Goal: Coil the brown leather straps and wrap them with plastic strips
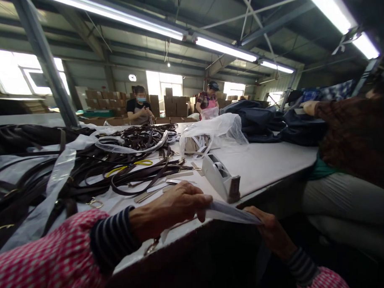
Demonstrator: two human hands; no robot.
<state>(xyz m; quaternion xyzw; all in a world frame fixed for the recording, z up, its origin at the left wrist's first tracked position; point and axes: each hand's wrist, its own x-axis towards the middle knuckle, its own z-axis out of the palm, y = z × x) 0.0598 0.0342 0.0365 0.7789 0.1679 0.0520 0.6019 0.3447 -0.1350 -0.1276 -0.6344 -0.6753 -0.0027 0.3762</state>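
Under strip lights in a workshop hall, the long grey table (268, 162) carries a tangle of dark straps (85, 168) left of the tape dispenser (221, 180), with dark bags (260, 120) beyond it to the right. Just in front of the dispenser, at the table edge, a white strip (232, 214) runs crosswise, left to right. The left hand (172, 207) pinches its left end between thumb and fingers, and the right hand (270, 231) is curled round its right end from below.

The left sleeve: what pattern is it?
The left sleeve is a pink-and-white check, with a dark striped cuff; head view shows it best.
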